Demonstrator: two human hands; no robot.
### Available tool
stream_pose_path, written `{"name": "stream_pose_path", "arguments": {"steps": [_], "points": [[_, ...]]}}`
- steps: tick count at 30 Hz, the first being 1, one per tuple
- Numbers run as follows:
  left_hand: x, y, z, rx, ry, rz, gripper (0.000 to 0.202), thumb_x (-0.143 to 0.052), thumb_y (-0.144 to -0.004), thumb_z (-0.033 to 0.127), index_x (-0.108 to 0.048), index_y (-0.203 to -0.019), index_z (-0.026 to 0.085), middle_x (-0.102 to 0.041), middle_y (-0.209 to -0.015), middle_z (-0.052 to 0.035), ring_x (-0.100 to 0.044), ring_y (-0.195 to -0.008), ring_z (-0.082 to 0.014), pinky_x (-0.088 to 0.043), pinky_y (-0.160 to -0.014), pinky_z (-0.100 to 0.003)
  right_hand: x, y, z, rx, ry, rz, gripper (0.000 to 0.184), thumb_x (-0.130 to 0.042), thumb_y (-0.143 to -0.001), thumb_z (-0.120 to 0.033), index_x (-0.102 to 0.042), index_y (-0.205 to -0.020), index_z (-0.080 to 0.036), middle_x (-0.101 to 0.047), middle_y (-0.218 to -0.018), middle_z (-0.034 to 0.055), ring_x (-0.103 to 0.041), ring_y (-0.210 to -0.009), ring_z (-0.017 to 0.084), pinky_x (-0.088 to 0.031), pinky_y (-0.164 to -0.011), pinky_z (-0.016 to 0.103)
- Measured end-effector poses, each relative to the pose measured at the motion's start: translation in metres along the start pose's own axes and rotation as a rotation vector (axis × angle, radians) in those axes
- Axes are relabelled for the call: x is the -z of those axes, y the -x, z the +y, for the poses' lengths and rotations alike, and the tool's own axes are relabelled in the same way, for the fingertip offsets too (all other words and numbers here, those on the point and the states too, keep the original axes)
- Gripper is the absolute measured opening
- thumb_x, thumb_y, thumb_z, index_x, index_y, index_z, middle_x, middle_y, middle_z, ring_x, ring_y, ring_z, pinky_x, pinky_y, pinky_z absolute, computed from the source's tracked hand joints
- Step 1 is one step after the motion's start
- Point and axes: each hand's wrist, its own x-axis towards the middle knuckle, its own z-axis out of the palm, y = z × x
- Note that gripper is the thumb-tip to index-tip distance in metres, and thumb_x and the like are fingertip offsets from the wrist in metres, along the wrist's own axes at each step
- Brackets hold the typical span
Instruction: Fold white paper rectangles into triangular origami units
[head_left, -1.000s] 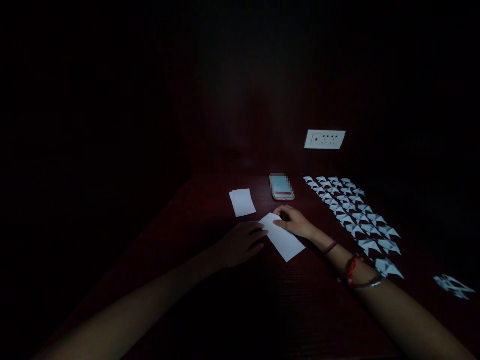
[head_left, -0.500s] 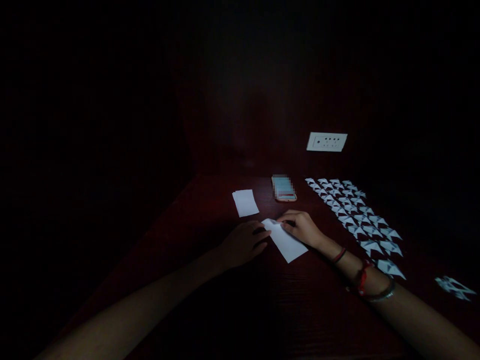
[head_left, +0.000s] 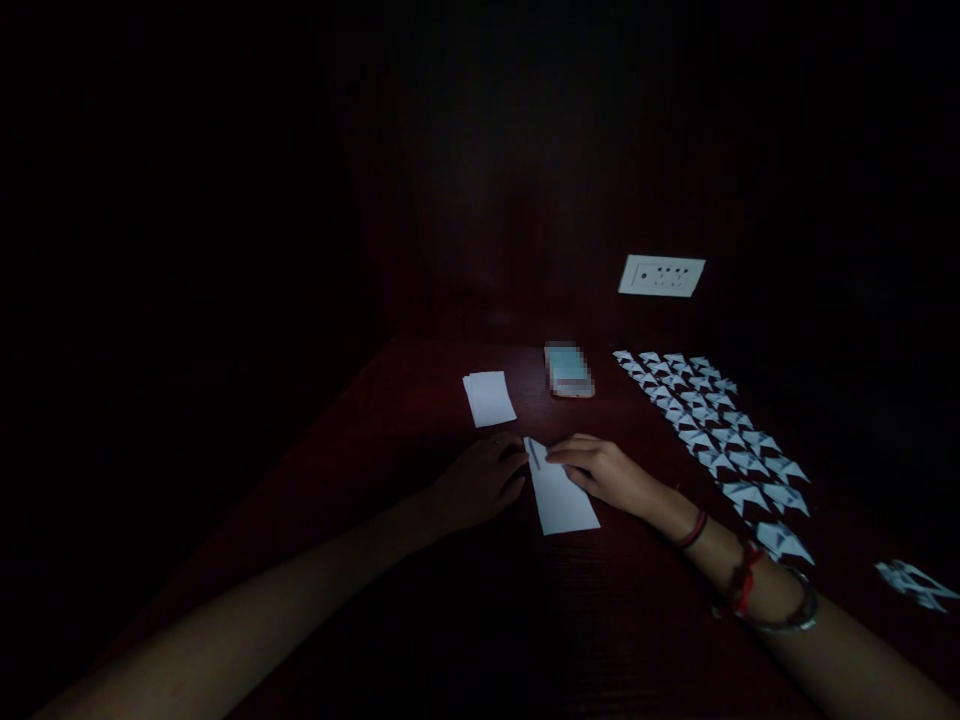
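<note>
The paper slip (head_left: 562, 495) has swung straighter — both hands, left (head_left: 480, 478) and right (head_left: 604, 470), press its top edge flat-fingered; rows of folded pieces (head_left: 712, 430) done, stack (head_left: 489, 397) waiting.

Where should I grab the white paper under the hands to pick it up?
Probably the near short edge of the paper strip. It lies flat on the table, and the left hand and right hand cover its far end, so slide fingers under from the near side.

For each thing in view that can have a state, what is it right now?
paper sheet: flat on the table, far end under both hands
left hand: resting on sheet's edge
right hand: pressing on sheet
paper stack: lying flat
phone: screen lit
folded paper pieces: laid in rows
</note>
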Motion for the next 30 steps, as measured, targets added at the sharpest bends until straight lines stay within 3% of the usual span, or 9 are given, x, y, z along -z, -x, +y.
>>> {"name": "stream_pose_path", "arguments": {"steps": [6,20,30], "points": [[0.0032,-0.0009,0.0021,0.029,0.016,-0.002,0.024,-0.044,-0.081,0.024,-0.048,-0.103,0.016,-0.042,-0.109,-0.0071,-0.043,-0.1,-0.0182,-0.038,-0.087,-0.033,-0.0019,0.0005,-0.0001,0.108,0.111,-0.035,0.033,-0.042,-0.076,-0.004,-0.056,-0.103,-0.015,-0.057,-0.101,0.0072,-0.049,-0.095,0.016,-0.044,-0.083,0.031],[-0.0002,-0.0012,-0.002,0.08,0.007,0.031,0.021,-0.049,-0.078,0.029,-0.052,-0.095,0.017,-0.045,-0.1,-0.0051,-0.047,-0.09,-0.0163,-0.041,-0.08,-0.031,-0.0019,-0.0005,-0.0084,0.172,0.349,-0.135,0.029,-0.038,-0.083,-0.009,-0.052,-0.108,-0.014,-0.055,-0.105,0.0071,-0.048,-0.098,0.016,-0.046,-0.08,0.027],[0.0045,-0.0019,-0.0024,0.078,-0.01,-0.006,0.02,-0.047,-0.08,0.031,-0.054,-0.094,0.018,-0.049,-0.098,-0.0047,-0.048,-0.091,-0.0164,-0.039,-0.082,-0.031,-0.0015,0.0001,-0.0087,0.218,0.361,-0.131,0.031,-0.041,-0.082,-0.009,-0.05,-0.11,-0.016,-0.055,-0.106,0.0059,-0.047,-0.101,0.016,-0.047,-0.08,0.027]]}}
